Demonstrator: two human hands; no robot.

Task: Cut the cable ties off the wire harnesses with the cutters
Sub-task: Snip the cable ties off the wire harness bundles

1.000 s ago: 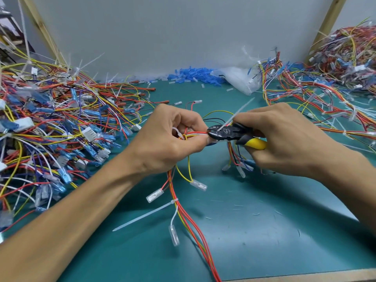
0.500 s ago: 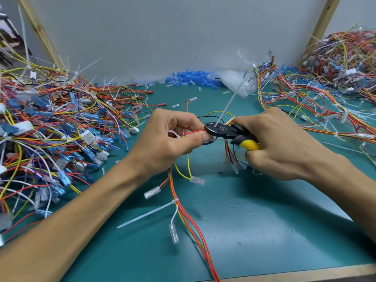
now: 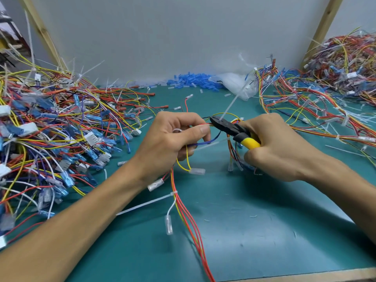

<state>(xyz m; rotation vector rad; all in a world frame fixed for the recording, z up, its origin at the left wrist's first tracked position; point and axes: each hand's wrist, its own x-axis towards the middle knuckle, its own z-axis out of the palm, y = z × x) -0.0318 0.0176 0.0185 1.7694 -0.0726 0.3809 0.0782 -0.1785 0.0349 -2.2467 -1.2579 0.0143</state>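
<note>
Pinching the wire harness [image 3: 179, 200] above the middle of the surface [image 3: 264, 231], the left hand [image 3: 171, 143] presents its cable tie [image 3: 232, 102] to the cutters [image 3: 227, 127], which the right hand [image 3: 278, 147] grips with wrapped fingers, apparently to keep the wires out of the cut.

Position: one wide camera on my head, above the desk [image 3: 264, 231].
Facing: forward and down, toward the back wall [image 3: 183, 37].
Nearness: close over my left hand [image 3: 168, 143] and right hand [image 3: 280, 147], which sit mid-frame.
</note>
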